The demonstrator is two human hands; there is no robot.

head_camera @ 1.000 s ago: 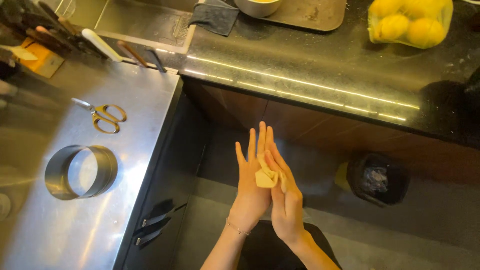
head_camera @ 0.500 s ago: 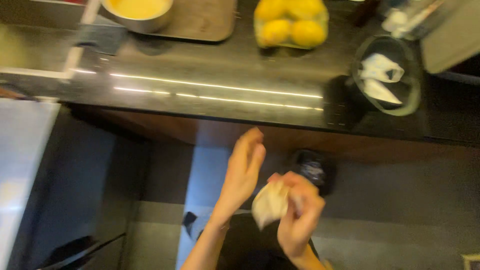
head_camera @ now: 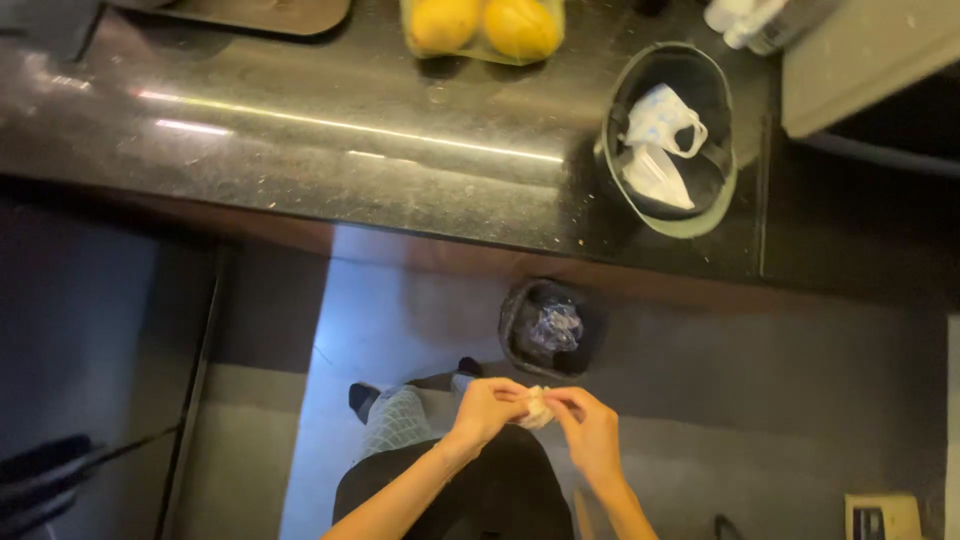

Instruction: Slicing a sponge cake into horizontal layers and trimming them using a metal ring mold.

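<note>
**Small pale lump being worked between two hands over a kitchen floor**

Dark speckled stone is running across the upper half of the frame as a countertop (head_camera: 330, 150), with a grey floor (head_camera: 400, 320) lying below it. At lower centre, the left hand (head_camera: 485, 408) and the right hand (head_camera: 590, 430) are meeting at the fingertips, both pinching a small pale lump (head_camera: 538, 408), which looks like dough or a soft wad. Both hands are closing on it from opposite sides; neither is spread open.

Judging by its size and the way it is sitting between the fingertips, the lump is probably light, soft and easily deformed, perhaps slightly sticky. Fingertip pinches at its opposite edges seem the sensible hold, with gentle pressure so that it is not squashing out.

As for containers, a small dark bin (head_camera: 548, 328) is standing on the floor just above the hands, holding crumpled clear plastic. At upper right, a dark tub with a green rim (head_camera: 668, 140) is holding white face masks. At top centre, a clear tray (head_camera: 482, 30) is holding yellow fruit.
</note>
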